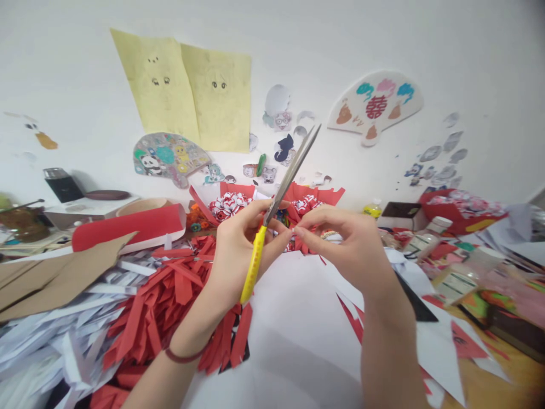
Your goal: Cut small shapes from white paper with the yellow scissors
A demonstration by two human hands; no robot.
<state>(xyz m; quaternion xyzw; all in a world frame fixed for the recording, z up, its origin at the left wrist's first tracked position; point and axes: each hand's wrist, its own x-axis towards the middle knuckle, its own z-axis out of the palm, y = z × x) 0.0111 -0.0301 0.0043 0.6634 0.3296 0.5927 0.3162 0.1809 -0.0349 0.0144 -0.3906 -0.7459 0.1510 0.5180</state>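
Observation:
My left hand (pixel 232 250) is closed around yellow-handled scissors (pixel 252 266), whose blades point up and to the right. Its thumb and fingertips pinch close against those of my right hand (pixel 351 244). Something tiny and pale seems to sit between the fingertips, too small to name. Below both hands lies a large white sheet of paper (pixel 298 318). A heap of folded red paper strips (pixel 157 307) is beside my left forearm. Behind the hands, red and white paper flowers (pixel 230 205) stand in red wrapping, partly hidden by my fingers.
White paper strips (pixel 89 324) and brown cardboard (pixel 63 272) cover the left side. A red paper roll (pixel 128 227) lies behind them. On the right are a clear bottle (pixel 430 236), a dark flat stand (pixel 401 210) and paper scraps. Decorated fans (pixel 374 108) hang on the wall.

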